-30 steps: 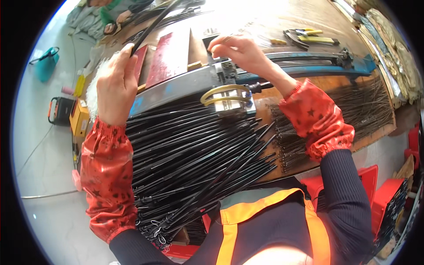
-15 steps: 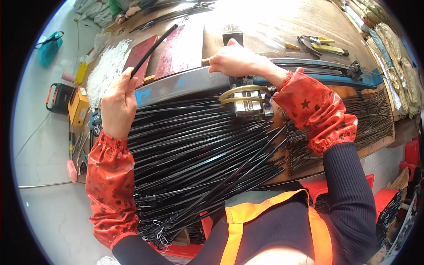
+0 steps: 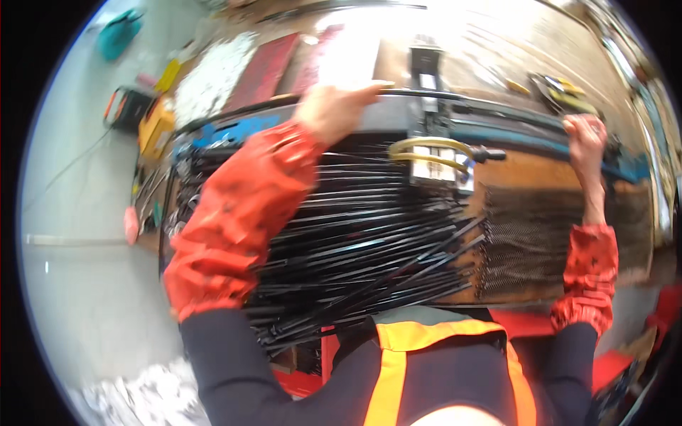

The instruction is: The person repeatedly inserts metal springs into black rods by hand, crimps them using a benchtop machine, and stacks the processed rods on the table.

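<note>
I've got the left hand (image 3: 332,113) gripping a thin black rod (image 3: 406,93) along the metal rail (image 3: 387,122); right hand (image 3: 587,138) curled near the worktop's (image 3: 529,170) right edge, contents unclear. Rod looks light, stiff, slick; I'd grip mid-length.

a teal container (image 3: 119,35) stands on the pale floor (image 3: 78,291) at the upper left of the frame. below it sit a black case (image 3: 129,108) with orange trim and a yellow box (image 3: 157,130). a small pink object (image 3: 131,226) shows at mid-left; crumpled white material (image 3: 145,397) lies lower left.
</note>
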Motion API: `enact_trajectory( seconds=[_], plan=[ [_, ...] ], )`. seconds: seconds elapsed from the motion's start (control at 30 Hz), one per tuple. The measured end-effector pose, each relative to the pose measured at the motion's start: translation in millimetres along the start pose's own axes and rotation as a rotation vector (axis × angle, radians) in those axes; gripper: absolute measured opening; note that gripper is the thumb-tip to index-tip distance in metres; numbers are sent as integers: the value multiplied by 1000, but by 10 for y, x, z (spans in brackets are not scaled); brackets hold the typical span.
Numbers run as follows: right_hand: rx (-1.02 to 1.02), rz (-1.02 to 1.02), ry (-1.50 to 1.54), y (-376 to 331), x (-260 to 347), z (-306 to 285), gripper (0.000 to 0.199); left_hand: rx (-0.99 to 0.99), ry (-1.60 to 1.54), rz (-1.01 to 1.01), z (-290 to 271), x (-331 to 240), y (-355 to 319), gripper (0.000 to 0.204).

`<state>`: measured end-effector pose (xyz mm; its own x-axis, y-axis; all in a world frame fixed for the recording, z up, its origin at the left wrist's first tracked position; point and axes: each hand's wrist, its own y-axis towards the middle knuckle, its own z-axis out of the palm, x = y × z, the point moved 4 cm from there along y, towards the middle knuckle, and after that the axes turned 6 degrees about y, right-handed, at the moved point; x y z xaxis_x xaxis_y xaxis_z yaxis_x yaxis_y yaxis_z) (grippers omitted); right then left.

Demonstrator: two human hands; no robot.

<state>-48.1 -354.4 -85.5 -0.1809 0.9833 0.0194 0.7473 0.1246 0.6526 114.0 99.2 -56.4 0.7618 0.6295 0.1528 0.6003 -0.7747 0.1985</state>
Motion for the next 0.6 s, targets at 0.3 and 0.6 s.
enact_trajectory(
  seconds=[0.3, 0.6],
  plan=[
    [-16, 67, 108, -259, -223, 165, 18, -22, -300, -46, 172, -182, 210, 29],
    [-63, 95, 143, -249, -224, 212, 19, -201, -475, -148, 236, -199, 207, 21]
  ],
)
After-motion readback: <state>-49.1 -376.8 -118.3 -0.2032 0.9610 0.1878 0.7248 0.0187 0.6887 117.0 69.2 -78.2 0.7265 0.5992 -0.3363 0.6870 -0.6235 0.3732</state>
